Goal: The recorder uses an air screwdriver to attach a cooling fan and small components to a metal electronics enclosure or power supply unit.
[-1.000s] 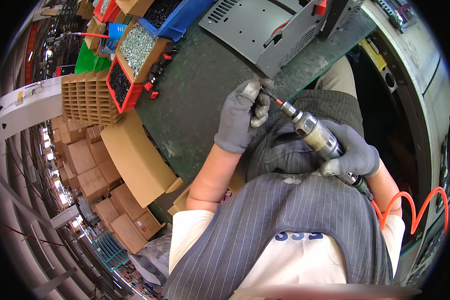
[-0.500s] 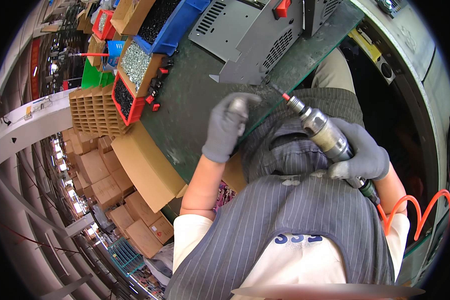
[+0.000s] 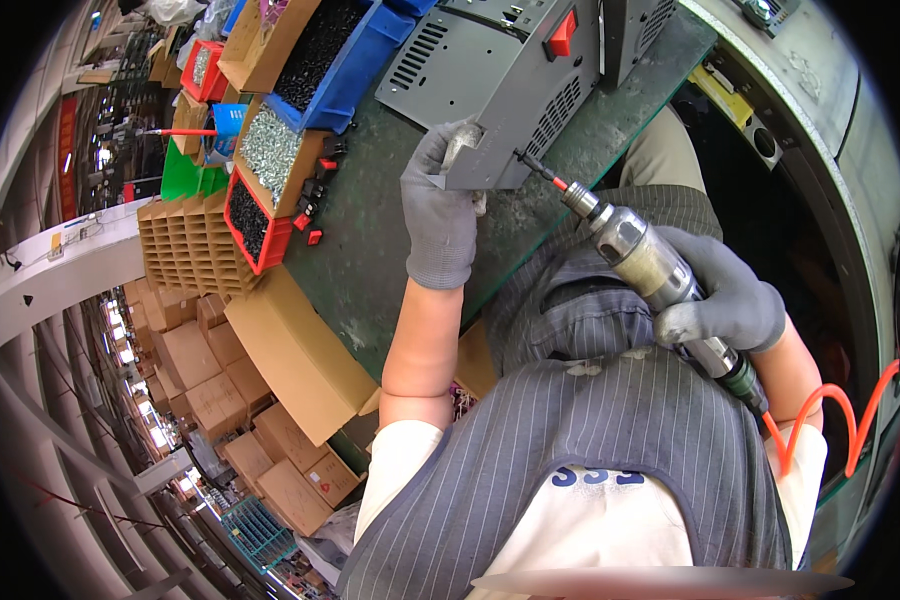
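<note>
My gloved left hand (image 3: 444, 205) is closed on the near corner of a grey sheet-metal housing (image 3: 505, 120), thumb and fingers on either side of the flange. In the housing's side sit a red rocker switch (image 3: 562, 35) and vent slots. Wrapped round a pneumatic screwdriver (image 3: 642, 258) is my gloved right hand (image 3: 727, 300). Its dark bit points up and left, and the tip meets or nearly meets the lower edge of the housing's side panel. Whether a screw sits on the bit is too small to tell. An orange coiled air hose (image 3: 820, 395) trails from the tool's rear.
The housing rests on a dark green bench (image 3: 370, 230). To the left stand a blue bin of black screws (image 3: 320, 55), a box of silver screws (image 3: 270, 140), and a red bin of black screws (image 3: 248, 215). Small red-and-black switches (image 3: 315, 195) lie beside them. An open carton (image 3: 295, 355) adjoins the bench.
My left hand has moved up from above the bench and taken hold of the housing's corner. The screwdriver's bit has shifted up and left to the panel.
</note>
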`<state>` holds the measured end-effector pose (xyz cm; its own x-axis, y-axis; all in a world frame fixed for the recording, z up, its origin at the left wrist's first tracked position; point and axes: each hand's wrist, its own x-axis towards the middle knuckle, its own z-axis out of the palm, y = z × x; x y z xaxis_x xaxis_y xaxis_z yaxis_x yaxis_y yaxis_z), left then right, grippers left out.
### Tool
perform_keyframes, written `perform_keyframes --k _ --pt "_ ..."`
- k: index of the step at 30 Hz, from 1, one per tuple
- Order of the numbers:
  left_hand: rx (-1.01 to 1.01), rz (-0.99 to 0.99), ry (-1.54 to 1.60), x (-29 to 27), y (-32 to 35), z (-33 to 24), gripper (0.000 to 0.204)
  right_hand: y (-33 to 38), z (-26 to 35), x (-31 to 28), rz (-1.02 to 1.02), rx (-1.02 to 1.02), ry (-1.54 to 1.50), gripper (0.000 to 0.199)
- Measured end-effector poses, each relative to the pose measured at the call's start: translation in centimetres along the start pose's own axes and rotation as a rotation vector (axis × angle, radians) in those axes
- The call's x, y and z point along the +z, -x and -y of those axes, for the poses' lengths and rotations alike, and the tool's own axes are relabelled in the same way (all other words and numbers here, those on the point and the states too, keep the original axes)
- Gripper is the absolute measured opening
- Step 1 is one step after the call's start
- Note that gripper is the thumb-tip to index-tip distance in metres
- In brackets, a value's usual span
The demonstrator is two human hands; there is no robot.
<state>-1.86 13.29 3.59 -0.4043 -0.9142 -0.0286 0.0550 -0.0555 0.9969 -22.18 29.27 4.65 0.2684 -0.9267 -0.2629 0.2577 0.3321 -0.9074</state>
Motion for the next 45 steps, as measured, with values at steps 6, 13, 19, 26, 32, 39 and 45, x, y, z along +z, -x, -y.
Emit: perform_keyframes --k 6,13,19,26,32,39,45 --pt "-0.084 0.122 0.129 -1.4 -0.7 0.3 0.025 -0.6 1.3 -0.1 0.015 0.065 0.138 0.07" --pt "-0.492 -0.145 0.836 -5.2 -0.6 2.4 0.032 0.6 0.2 -0.6 -0.012 0.019 0.382 0.072" --pt "-0.607 0.087 1.064 -6.4 1.8 2.6 0.013 -0.2 -3.0 -0.5 0.02 0.112 0.23 0.071" --pt "-0.63 -0.109 1.028 -7.4 3.1 2.8 0.026 -1.1 -3.6 -0.1 0.068 0.131 0.198 0.084" --pt "-0.569 0.066 0.605 -5.7 5.1 4.2 0.032 -0.9 -3.2 -0.2 0.048 0.11 0.267 0.086" --pt "-0.558 0.266 0.774 -2.3 5.1 4.1 0.035 0.7 -2.4 -0.6 0.096 0.104 0.1 0.077" --pt "-0.528 0.18 0.527 0.3 4.6 3.9 0.036 1.2 -2.9 -1.0 0.09 0.08 0.075 0.077"
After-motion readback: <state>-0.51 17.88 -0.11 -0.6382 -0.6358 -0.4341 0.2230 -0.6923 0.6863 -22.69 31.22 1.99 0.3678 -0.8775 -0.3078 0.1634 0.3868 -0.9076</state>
